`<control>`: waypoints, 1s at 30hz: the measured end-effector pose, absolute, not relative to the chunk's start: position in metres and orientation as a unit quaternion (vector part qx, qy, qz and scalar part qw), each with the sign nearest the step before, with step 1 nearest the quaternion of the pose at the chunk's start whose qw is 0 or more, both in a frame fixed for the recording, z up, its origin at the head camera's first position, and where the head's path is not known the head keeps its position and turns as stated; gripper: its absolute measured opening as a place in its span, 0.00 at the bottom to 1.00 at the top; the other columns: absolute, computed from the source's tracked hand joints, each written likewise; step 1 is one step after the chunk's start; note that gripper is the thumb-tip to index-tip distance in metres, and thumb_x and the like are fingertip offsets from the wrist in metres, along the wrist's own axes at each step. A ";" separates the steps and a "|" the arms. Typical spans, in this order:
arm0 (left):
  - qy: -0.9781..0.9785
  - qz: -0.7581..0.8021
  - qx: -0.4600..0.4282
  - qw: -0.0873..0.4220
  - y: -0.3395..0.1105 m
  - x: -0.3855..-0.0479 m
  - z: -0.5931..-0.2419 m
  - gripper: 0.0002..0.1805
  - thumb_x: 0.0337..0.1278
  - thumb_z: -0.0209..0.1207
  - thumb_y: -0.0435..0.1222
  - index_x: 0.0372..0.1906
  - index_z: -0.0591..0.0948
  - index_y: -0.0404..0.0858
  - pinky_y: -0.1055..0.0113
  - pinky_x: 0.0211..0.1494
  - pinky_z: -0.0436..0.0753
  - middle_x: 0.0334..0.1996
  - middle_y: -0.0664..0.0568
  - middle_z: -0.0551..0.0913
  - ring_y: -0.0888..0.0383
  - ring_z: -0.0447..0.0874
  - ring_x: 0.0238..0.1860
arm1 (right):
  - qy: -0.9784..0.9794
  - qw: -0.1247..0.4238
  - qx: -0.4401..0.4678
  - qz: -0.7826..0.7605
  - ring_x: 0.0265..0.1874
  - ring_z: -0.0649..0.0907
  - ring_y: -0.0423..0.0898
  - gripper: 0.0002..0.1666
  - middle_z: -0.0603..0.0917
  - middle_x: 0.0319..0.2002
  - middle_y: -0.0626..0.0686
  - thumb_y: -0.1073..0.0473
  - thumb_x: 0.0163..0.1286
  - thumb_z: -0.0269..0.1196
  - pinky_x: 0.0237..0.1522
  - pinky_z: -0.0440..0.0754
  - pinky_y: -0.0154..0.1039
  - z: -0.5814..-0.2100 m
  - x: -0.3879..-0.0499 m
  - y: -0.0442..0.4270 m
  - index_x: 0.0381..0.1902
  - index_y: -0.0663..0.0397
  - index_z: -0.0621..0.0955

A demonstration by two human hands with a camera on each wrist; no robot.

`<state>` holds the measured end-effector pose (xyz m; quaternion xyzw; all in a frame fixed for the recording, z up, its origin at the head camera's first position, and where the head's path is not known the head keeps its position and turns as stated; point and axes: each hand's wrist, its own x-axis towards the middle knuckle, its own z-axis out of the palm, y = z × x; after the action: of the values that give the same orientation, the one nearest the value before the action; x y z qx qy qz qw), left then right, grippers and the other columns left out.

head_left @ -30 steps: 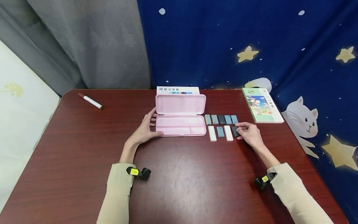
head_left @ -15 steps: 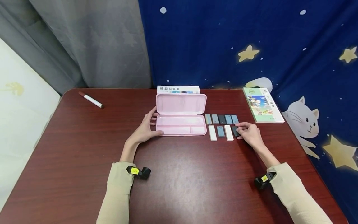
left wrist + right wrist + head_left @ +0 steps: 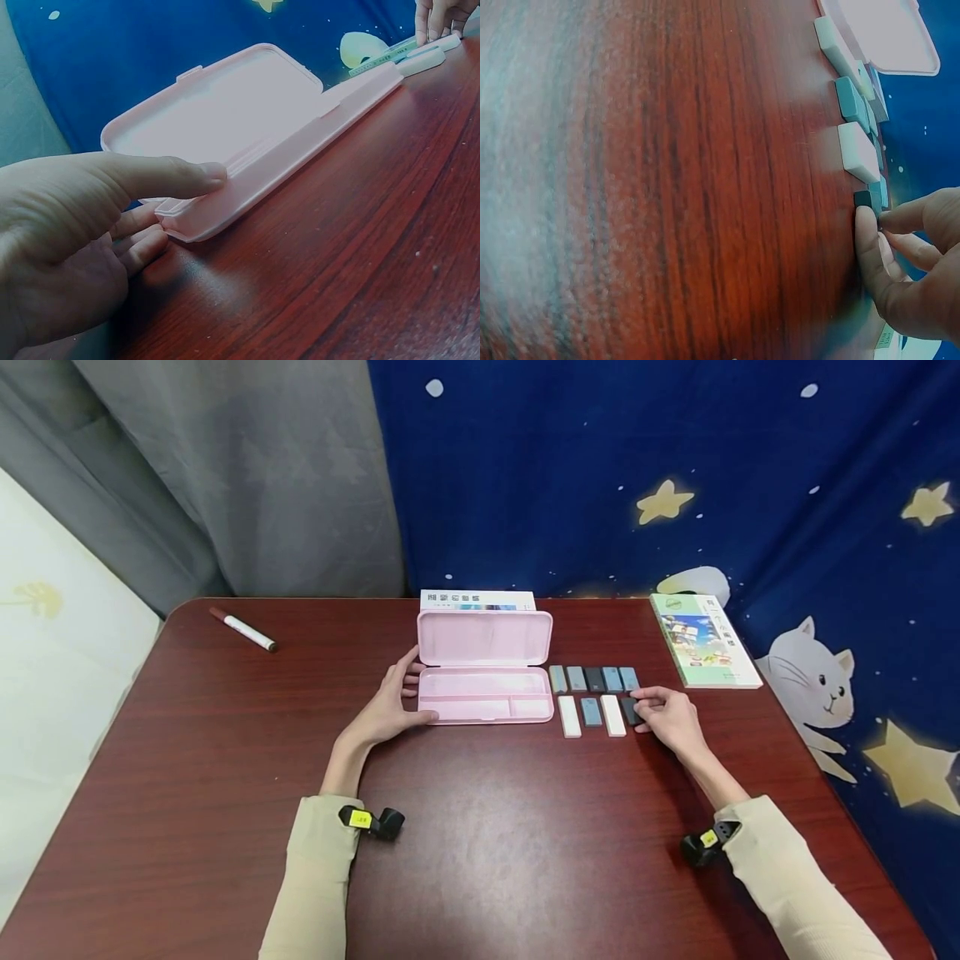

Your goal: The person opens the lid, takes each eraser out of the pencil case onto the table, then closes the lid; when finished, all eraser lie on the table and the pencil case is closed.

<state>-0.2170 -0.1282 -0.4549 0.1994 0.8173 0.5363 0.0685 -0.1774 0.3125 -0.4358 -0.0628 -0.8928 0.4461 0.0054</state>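
Note:
My left hand holds the left end of an open pink pencil case. In the left wrist view the thumb lies along the front wall, with the other fingers at the left end. The case's compartments look bare and its lid stands raised at the back. At the right end of a row of erasers, my right hand pinches a dark eraser, partly hidden by the fingers. Beside it lie a white eraser, a blue eraser and another white eraser.
Behind this row runs a second row of blue, grey-green and dark erasers. A green-edged book lies at the back right. Another book shows behind the lid. A white marker lies at the far left of the brown table.

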 end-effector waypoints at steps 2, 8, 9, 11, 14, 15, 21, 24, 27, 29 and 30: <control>0.814 0.540 0.203 0.067 -0.128 -0.218 -0.456 0.59 0.43 0.73 0.28 0.77 0.45 0.39 0.51 0.62 0.68 0.62 0.38 0.61 0.44 0.63 0.60 | -0.892 0.005 -0.064 0.448 0.23 0.83 0.35 0.15 0.82 0.38 0.66 0.70 0.67 0.58 0.26 0.83 0.34 -0.437 -0.177 0.313 0.50 0.71 0.80; 0.812 0.545 0.195 0.074 -0.130 -0.217 -0.457 0.60 0.44 0.72 0.28 0.77 0.44 0.40 0.51 0.64 0.67 0.63 0.38 0.59 0.44 0.61 0.61 | -0.870 -0.003 -0.055 0.491 0.25 0.84 0.35 0.16 0.79 0.38 0.69 0.72 0.67 0.57 0.28 0.84 0.37 -0.436 -0.177 0.315 0.53 0.73 0.77; 0.814 0.542 0.192 0.076 -0.130 -0.217 -0.456 0.60 0.44 0.72 0.28 0.77 0.44 0.40 0.52 0.64 0.67 0.64 0.39 0.59 0.45 0.62 0.61 | -0.865 -0.003 -0.055 0.499 0.25 0.84 0.36 0.17 0.79 0.37 0.69 0.72 0.67 0.56 0.28 0.84 0.38 -0.435 -0.177 0.316 0.53 0.74 0.76; 0.815 0.541 0.190 0.076 -0.130 -0.216 -0.456 0.60 0.44 0.72 0.29 0.77 0.44 0.41 0.53 0.63 0.68 0.63 0.40 0.59 0.46 0.62 0.61 | -0.859 -0.003 -0.057 0.508 0.24 0.84 0.37 0.17 0.78 0.37 0.69 0.72 0.67 0.56 0.28 0.85 0.39 -0.433 -0.176 0.318 0.54 0.74 0.76; 0.816 0.541 0.189 0.080 -0.129 -0.217 -0.455 0.60 0.45 0.72 0.30 0.77 0.44 0.41 0.52 0.63 0.68 0.63 0.39 0.59 0.45 0.62 0.61 | -0.861 0.002 -0.063 0.504 0.23 0.83 0.39 0.17 0.78 0.35 0.65 0.71 0.68 0.57 0.27 0.85 0.40 -0.430 -0.177 0.320 0.54 0.73 0.76; 0.814 0.543 0.188 0.083 -0.129 -0.217 -0.454 0.59 0.45 0.72 0.30 0.77 0.44 0.41 0.51 0.63 0.67 0.63 0.38 0.59 0.45 0.61 0.61 | -0.862 0.004 -0.064 0.504 0.22 0.83 0.39 0.17 0.78 0.35 0.64 0.71 0.68 0.57 0.26 0.84 0.40 -0.428 -0.178 0.319 0.54 0.73 0.76; 0.804 0.565 0.158 0.099 -0.129 -0.219 -0.452 0.54 0.52 0.68 0.30 0.77 0.44 0.39 0.47 0.64 0.65 0.65 0.36 0.58 0.40 0.61 0.62 | -0.860 0.011 -0.033 0.509 0.24 0.84 0.42 0.18 0.78 0.36 0.66 0.69 0.68 0.58 0.26 0.84 0.44 -0.413 -0.190 0.297 0.54 0.72 0.76; 0.808 0.564 0.139 0.101 -0.128 -0.219 -0.450 0.50 0.56 0.65 0.31 0.76 0.45 0.36 0.48 0.64 0.66 0.65 0.35 0.58 0.40 0.62 0.62 | -0.859 0.003 -0.014 0.513 0.27 0.85 0.44 0.18 0.78 0.38 0.68 0.69 0.69 0.58 0.29 0.85 0.45 -0.405 -0.196 0.282 0.55 0.71 0.76; 0.810 0.565 0.113 0.105 -0.127 -0.220 -0.446 0.46 0.60 0.62 0.31 0.76 0.47 0.35 0.51 0.64 0.68 0.64 0.36 0.59 0.42 0.65 0.62 | -0.854 -0.006 -0.004 0.521 0.27 0.85 0.46 0.18 0.78 0.38 0.69 0.69 0.69 0.58 0.32 0.85 0.47 -0.401 -0.203 0.267 0.56 0.70 0.76; 0.813 0.566 0.094 0.103 -0.126 -0.221 -0.443 0.44 0.61 0.60 0.31 0.75 0.48 0.33 0.51 0.63 0.69 0.63 0.35 0.60 0.42 0.66 0.62 | -0.846 -0.015 0.003 0.533 0.27 0.85 0.50 0.18 0.78 0.38 0.70 0.70 0.68 0.58 0.33 0.84 0.49 -0.400 -0.209 0.258 0.55 0.71 0.76; 0.814 0.566 0.082 0.102 -0.125 -0.222 -0.441 0.43 0.62 0.60 0.32 0.75 0.49 0.33 0.51 0.63 0.69 0.63 0.36 0.60 0.42 0.67 0.61 | -0.843 -0.020 0.006 0.538 0.27 0.85 0.52 0.18 0.78 0.39 0.71 0.71 0.68 0.58 0.33 0.84 0.50 -0.401 -0.212 0.253 0.55 0.71 0.76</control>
<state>-0.2222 -0.1250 -0.4410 0.0825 0.8139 0.5660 0.1018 -0.2115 0.2534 -0.4006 0.0059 -0.8428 0.5378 -0.0203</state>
